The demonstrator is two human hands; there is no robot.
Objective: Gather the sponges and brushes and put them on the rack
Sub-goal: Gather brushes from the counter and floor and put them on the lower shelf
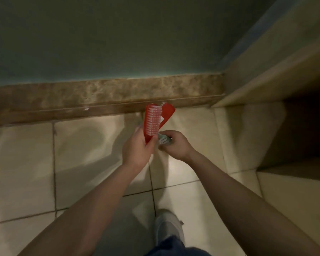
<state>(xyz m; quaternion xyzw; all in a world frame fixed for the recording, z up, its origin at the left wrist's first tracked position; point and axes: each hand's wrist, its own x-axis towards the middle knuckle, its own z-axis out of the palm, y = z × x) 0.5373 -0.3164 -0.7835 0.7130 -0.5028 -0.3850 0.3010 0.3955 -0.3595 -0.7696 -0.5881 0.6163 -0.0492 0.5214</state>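
Note:
My left hand point(137, 148) grips the lower end of a red scrub brush point(152, 120) with white bristles facing me. A second red brush point(168, 114) sticks up just behind it, fanned to the right; which hand holds it I cannot tell. My right hand point(174, 145) is closed around a small pale grey-green brush or sponge point(163, 139), mostly hidden by the fingers. Both hands meet above the tiled floor, close to the wall. No rack is in view.
Beige floor tiles point(81, 154) run to a brown stone skirting point(100, 97) under a grey-green wall point(118, 34). Pale steps or ledges point(275, 85) rise on the right, with a dark recess beneath. My shoe point(169, 226) stands on the tiles below.

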